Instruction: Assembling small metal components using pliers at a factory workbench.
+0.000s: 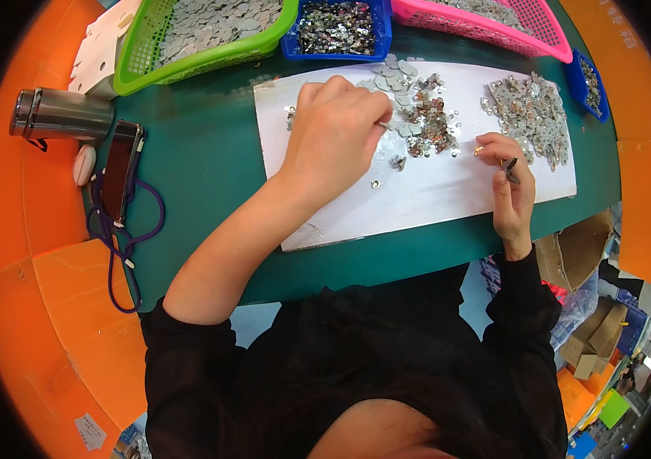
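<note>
My left hand (333, 130) is above the white board (425, 203), thumb and fingers closed in a pinch. The edge of a small flat grey metal piece (385, 125) shows at the fingertips. Beside them lie flat grey metal pieces (396, 80) and a pile of small shiny metal parts (434, 126). At the board's right side, my right hand (515, 200) is curled with a small dark metal part (510, 170) between thumb and fingers. Close to its index fingertip is a tiny gold-coloured bit (479, 151). A larger heap of silver assembled-looking parts (532, 118) lies behind that hand.
Along the back stand a green basket (211, 63), a blue tray (337, 56), a pink basket (486, 37) and a small blue bin (603, 107), all holding metal parts. On the left are a steel tumbler (73, 113) and a phone (120, 172) with a purple cord (159, 222).
</note>
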Demonstrator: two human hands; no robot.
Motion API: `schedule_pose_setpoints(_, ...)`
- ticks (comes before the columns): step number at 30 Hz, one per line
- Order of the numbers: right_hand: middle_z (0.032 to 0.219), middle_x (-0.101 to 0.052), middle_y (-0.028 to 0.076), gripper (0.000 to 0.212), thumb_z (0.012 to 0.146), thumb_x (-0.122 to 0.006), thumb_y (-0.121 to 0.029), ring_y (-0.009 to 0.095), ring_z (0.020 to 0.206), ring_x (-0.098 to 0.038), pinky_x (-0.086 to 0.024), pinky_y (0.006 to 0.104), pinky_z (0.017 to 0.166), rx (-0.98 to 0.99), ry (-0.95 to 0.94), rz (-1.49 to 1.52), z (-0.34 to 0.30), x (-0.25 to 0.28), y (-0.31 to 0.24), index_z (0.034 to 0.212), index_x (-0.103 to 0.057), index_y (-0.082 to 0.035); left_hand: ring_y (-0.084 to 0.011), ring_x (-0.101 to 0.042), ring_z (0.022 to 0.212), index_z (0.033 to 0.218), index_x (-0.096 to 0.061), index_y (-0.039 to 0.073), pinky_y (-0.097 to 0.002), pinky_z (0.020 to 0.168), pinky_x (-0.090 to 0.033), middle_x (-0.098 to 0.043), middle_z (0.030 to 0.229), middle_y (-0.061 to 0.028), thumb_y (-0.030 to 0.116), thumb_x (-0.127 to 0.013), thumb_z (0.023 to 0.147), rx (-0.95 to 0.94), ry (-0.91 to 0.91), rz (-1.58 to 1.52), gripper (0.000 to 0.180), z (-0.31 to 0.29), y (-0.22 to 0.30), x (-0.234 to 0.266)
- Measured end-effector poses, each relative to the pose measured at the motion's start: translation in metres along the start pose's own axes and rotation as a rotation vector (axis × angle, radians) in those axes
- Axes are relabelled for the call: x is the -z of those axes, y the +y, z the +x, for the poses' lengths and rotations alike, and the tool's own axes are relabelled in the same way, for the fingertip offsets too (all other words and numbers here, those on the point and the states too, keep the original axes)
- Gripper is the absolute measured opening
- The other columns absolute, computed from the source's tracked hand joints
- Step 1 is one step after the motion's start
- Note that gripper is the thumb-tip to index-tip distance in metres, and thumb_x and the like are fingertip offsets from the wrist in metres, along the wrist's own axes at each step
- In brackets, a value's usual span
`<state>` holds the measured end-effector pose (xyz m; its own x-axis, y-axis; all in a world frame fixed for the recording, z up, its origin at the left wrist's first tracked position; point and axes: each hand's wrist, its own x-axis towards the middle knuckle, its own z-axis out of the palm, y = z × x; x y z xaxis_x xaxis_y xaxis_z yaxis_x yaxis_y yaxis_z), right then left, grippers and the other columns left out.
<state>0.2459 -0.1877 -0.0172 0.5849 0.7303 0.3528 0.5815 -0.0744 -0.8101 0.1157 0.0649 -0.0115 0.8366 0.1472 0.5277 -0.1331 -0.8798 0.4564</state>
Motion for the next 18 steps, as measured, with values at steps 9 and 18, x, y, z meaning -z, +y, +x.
schedule_pose_setpoints(9, 0.112, -0.055, 0.014, 0.032, 0.102, -0.048, -0.028, 0.022, 0.105, -0.054, -0.042, 0.0345, 0.097, -0.002, -0.05, -0.026, 0.002, 0.0, -0.001, 0.109, -0.058, 0.002, -0.0099, -0.065, 0.075, 0.099, -0.065, 0.001, -0.0228, 0.064, -0.049, -0.067, 0.087, -0.0031, 0.001, -0.07, 0.088, 0.74, 0.318, -0.822, 0.012, -0.021, 0.009, 0.058)
schedule_pose_setpoints(18, 0.086, -0.056, 0.007, 0.009, 0.083, -0.069, 0.0, 0.019, 0.081, -0.053, -0.042, 0.0311, 0.075, -0.03, -0.051, -0.186, 0.038, -0.019, -0.042, 0.089, -0.063, -0.002, -0.0134, -0.066, 0.077, 0.103, -0.061, -0.002, -0.0241, 0.067, -0.053, -0.067, 0.092, -0.0081, -0.001, -0.07, 0.088, 0.819, 0.338, -1.088, 0.018, -0.035, 0.015, 0.053)
